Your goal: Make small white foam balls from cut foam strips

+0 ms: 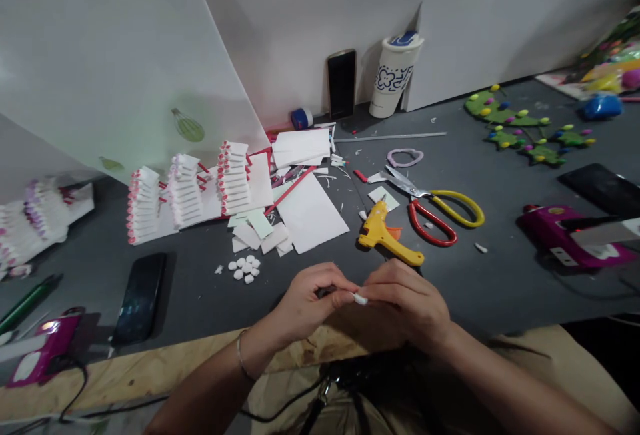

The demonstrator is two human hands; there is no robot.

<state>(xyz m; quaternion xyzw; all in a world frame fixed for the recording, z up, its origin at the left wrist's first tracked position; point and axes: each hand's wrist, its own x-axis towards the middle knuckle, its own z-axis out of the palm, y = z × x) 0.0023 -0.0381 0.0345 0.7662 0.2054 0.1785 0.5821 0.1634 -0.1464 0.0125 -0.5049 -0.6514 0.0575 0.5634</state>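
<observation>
On the grey table (pixel 190 295), a yellow glue gun (pixel 380 232) and red-and-yellow scissors (pixel 430 212) lie just beyond the hands, with a small heap of white discs (pixel 244 269) nearer the left. Both hands are curled almost closed and meet above the table's near edge: the left hand (pixel 307 298) and right hand (pixel 405 298) pinch a small white piece (pixel 359 299) between their fingers, partly hiding it.
</observation>
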